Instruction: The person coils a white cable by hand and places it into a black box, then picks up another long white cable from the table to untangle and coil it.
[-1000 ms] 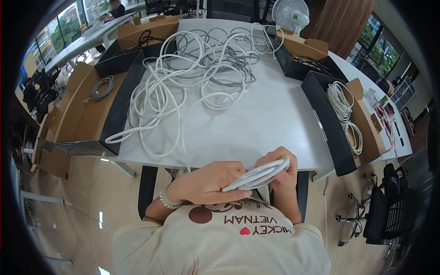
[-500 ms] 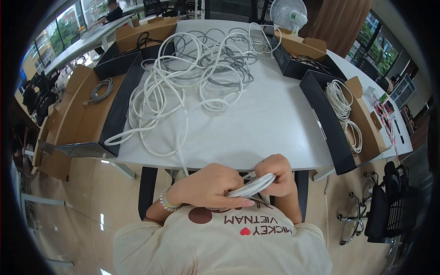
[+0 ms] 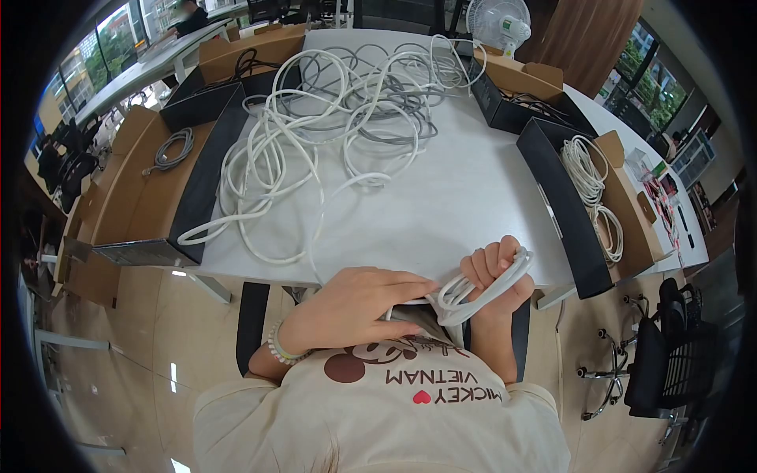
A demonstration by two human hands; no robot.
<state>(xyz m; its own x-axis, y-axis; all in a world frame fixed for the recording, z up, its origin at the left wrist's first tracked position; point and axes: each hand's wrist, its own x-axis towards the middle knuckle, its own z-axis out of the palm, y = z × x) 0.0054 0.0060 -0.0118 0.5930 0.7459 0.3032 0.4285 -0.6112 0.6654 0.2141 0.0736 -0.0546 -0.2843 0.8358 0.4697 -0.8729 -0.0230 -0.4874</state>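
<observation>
A coil of white cable is gripped in my right hand, whose fingers curl through the loops near the table's front edge. My left hand is just to the left, with its thumb and fingers around the cable's strands at the coil's left end. From behind my left hand, a single strand runs up onto the table to a loose tangle of white cable. Grey cable lies mixed into that tangle. My palm hides part of the strand.
On the left of the white table, an open black box holds a coiled grey cable. Another box on the right holds white coils. Two farther boxes contain dark cables. A fan stands behind; a person sits far left.
My right hand has moved up and right with the coil, turning so its fingers show. My left hand's fingers have straightened, and the coil has slid out toward the right.
</observation>
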